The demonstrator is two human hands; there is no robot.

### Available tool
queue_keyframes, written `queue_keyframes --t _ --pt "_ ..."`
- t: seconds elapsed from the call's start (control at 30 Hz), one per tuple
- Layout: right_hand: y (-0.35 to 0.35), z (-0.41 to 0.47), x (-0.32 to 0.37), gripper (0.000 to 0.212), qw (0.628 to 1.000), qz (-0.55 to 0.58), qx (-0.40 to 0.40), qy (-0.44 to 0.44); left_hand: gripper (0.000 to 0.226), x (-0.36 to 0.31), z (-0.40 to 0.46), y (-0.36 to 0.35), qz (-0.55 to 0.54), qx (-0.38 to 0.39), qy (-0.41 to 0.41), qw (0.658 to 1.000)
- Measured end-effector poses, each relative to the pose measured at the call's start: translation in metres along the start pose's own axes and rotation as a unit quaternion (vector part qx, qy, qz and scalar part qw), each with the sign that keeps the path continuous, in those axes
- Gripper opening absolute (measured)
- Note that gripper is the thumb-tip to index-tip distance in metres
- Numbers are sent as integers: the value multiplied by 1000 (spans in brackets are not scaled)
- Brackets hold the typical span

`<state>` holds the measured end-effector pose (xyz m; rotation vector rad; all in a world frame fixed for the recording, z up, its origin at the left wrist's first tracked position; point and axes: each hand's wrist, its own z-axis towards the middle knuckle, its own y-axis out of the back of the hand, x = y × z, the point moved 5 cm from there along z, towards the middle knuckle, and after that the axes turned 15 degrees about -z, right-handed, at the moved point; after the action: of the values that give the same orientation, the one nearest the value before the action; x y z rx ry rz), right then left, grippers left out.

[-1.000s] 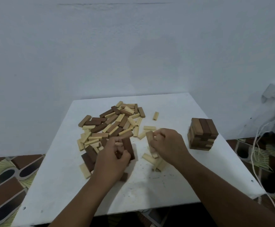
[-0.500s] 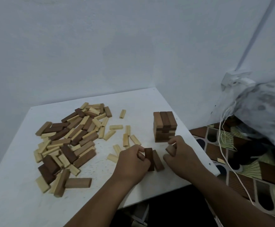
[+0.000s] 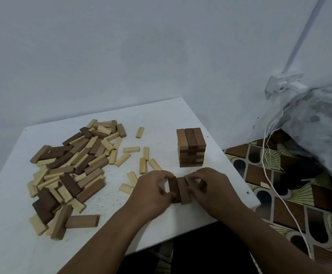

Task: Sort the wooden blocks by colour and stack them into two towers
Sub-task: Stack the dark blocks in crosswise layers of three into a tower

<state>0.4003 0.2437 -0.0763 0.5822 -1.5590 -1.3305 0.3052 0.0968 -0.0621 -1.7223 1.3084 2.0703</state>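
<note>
I hold a small row of brown blocks [image 3: 179, 189] between my two hands, near the front edge of the white table [image 3: 181, 113]; my left hand [image 3: 151, 191] curls around the dark block on the left of the row, and my right hand [image 3: 208, 186] pinches the right side with bent fingers, so both hands are grasping the row. I press from both sides because I want the blocks flush against each other, like one layer; I can see two blocks clearly, and a third may be hidden under my right fingers, I cannot tell.

The brown tower [image 3: 190, 148] stands just behind my hands, well apart from the mixed pile [image 3: 70, 167]; its top layer has three blocks side by side, so I judge this row is the next layer, to be laid across them. I must lift it without letting the middle slip.

Some pale blocks [image 3: 143, 165] lie loose between the pile and my left hand; I judge they are for the second tower, which is not yet begun. Much sorting remains, since the pile has both colours mixed.
</note>
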Motion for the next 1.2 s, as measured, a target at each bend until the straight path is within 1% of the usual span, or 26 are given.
queue_keyframes --t 0.07,0.17,0.23,0.3,0.43,0.5,0.67,0.77,0.9,0.97,1.07,1.2 --pt "-2 -3 3 33 999 10 -8 35 38 2 0 0 -7 -2 1 1000" --pt "-6 -5 -1 58 997 11 36 61 41 5 -1 0 -28 5 1 1000" --pt "-7 -4 -5 64 996 4 54 67 44 5 -2 -1 -41 13 -4 999" --pt "-9 -4 -8 59 997 1 41 69 46 7 -4 -2 -54 16 -10 998" --pt "-12 -8 -11 51 997 28 8 66 44 11 -9 -5 -76 19 -24 997" --pt "-13 -9 -10 51 997 29 1 70 43 14 -11 -7 -75 21 -32 996" --pt "-15 -9 -12 51 996 33 -11 76 47 17 -8 -6 -90 22 -18 996" --pt "-16 -11 -12 57 996 31 -20 81 48 18 -7 -5 -111 7 -4 994" --pt "-19 -18 -6 75 993 51 -18 110 46 18 -7 -6 -124 -15 -2 992" --pt "-21 -20 -3 75 991 54 -27 123 45 17 -8 -6 -122 -30 -15 992" --pt "-20 -20 -2 66 989 50 -44 130 45 16 -11 -10 -109 -50 -65 991" --pt "-18 -19 -1 57 989 63 -42 130 33 20 -13 -13 -90 -63 -133 985"
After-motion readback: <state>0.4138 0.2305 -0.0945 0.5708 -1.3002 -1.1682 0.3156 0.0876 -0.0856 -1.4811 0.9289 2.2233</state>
